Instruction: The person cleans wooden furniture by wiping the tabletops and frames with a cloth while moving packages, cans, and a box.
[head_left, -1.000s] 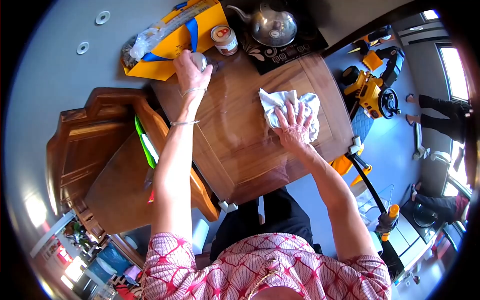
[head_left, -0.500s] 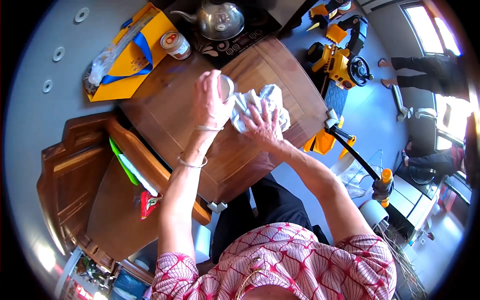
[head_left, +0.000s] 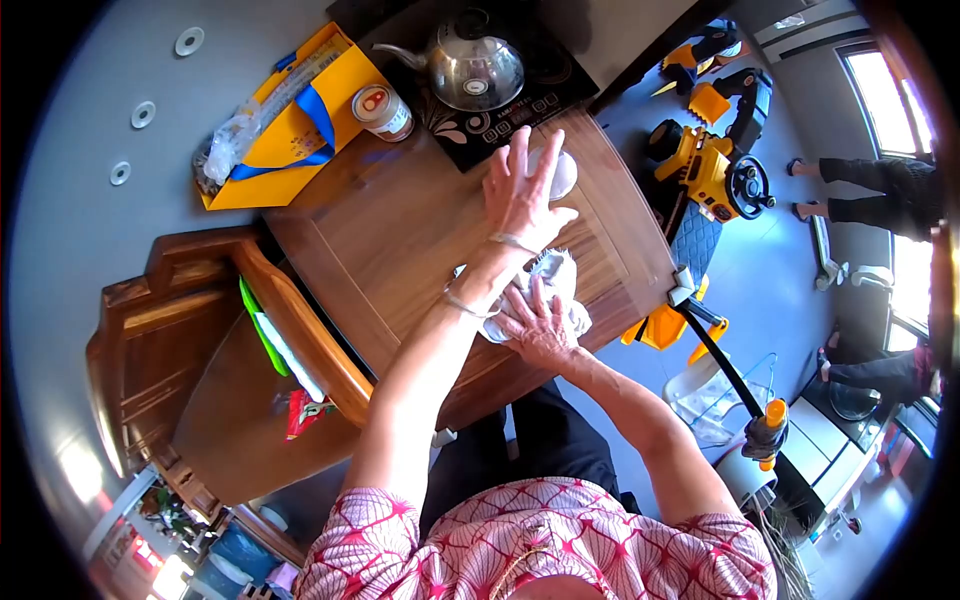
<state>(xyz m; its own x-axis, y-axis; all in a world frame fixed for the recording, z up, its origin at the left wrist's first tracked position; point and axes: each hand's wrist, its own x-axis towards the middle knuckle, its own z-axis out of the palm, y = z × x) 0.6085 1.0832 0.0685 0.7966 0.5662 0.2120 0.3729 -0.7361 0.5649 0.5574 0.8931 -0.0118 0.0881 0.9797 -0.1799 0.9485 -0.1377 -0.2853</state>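
My left hand [head_left: 522, 208] is over the far right part of the wooden table [head_left: 370, 240], its fingers spread and thumb stretched out. Just beside and partly behind its fingers stands a small pale round container [head_left: 565, 176], with the thumb apart from it. My right hand [head_left: 543, 332] lies with spread fingers on a crumpled white cloth [head_left: 556, 272] near the table's front edge. My left forearm, with two bracelets, crosses in front of the cloth's left side and hides part of it.
A can [head_left: 383, 113] stands by a yellow bag [head_left: 285, 120] with a blue ribbon at the back left. Behind is a metal kettle [head_left: 475, 68] on a black panel. A wooden chair [head_left: 300, 320] is at left, a yellow toy vehicle [head_left: 708, 172] at right. Other people's legs [head_left: 870, 195] show far right.
My left hand has carried the container from the back left to the far right of the table and its fingers have opened. My right hand and the cloth have moved toward the front edge.
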